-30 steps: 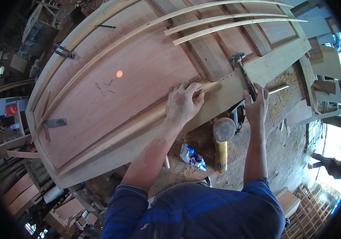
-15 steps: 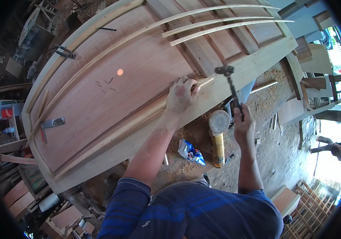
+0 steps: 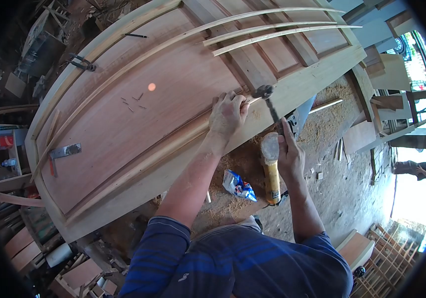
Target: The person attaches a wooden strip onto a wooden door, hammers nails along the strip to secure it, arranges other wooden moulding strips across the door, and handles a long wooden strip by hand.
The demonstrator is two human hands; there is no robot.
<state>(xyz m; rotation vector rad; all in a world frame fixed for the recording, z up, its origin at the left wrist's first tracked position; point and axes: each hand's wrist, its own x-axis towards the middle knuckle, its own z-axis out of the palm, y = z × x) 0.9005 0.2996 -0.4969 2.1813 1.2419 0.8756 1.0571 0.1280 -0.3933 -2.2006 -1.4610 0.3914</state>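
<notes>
My right hand point(image 3: 291, 154) is wrapped round the handle of a hammer point(image 3: 272, 109). The dark hammer head is right by the end of a thin wooden strip point(image 3: 161, 158), close to my left fingers. My left hand point(image 3: 227, 115) is closed over that strip, pressing it along the inner edge of a large wooden panel point(image 3: 123, 129) with a pale frame. Whether a nail is pinched in the left fingertips is too small to tell. Several loose nails point(image 3: 134, 103) lie on the panel's reddish surface.
Long thin strips point(image 3: 277, 35) lie across the panel's far side. A try square point(image 3: 66, 151), pincers point(image 3: 82, 63) and a pencil point(image 3: 136, 35) rest on it. Below are a yellow power tool point(image 3: 271, 181) and a blue packet point(image 3: 239, 186). Another person point(image 3: 417, 170) is at far right.
My right hand has swung the hammer down and to the left, bringing its head near my left fingers. The left hand keeps its place on the strip.
</notes>
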